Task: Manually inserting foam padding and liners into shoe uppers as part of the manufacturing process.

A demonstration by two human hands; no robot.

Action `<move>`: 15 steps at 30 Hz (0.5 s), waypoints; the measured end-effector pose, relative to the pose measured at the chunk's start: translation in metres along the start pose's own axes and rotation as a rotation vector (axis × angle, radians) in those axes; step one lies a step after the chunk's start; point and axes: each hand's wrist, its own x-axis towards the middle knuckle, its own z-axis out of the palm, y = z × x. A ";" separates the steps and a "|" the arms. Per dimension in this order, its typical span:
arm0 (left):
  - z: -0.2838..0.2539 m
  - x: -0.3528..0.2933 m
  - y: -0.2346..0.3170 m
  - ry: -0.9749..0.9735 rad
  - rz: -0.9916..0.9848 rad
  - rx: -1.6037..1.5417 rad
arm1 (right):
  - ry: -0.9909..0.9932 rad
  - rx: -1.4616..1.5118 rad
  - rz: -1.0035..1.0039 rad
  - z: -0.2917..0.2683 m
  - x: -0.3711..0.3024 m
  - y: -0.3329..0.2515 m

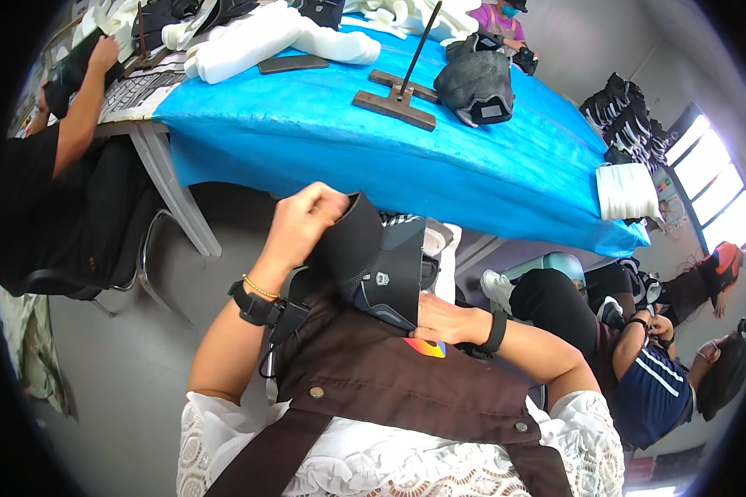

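Note:
A dark padded fabric piece (394,269), like a brace or support, lies across my lap with a small silver badge on its face. My left hand (302,224) is closed on its upper left edge and holds that black flap raised and curved. At the lower right edge, my right hand (449,320) grips the same piece, with the thumb hidden behind it. Beyond it, in the gap before the table, are a white strip (446,257) and a checked patch, partly covered.
The table's blue cover (307,116) bears a wooden stand (395,108) with an upright rod, a grey-black padded piece (475,83), white rolls (257,41) and a phone (293,64). Co-workers sit at left and right. A white stack (627,192) stands at the right corner.

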 end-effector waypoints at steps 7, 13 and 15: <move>0.011 -0.027 0.027 -0.015 -0.119 0.282 | -0.236 0.485 0.158 -0.049 0.002 -0.024; 0.022 -0.052 0.028 0.067 0.062 -0.179 | 0.313 0.435 0.265 -0.037 -0.036 -0.009; 0.016 -0.046 0.028 -0.012 0.051 -0.217 | 0.383 -0.970 0.236 -0.035 -0.026 -0.011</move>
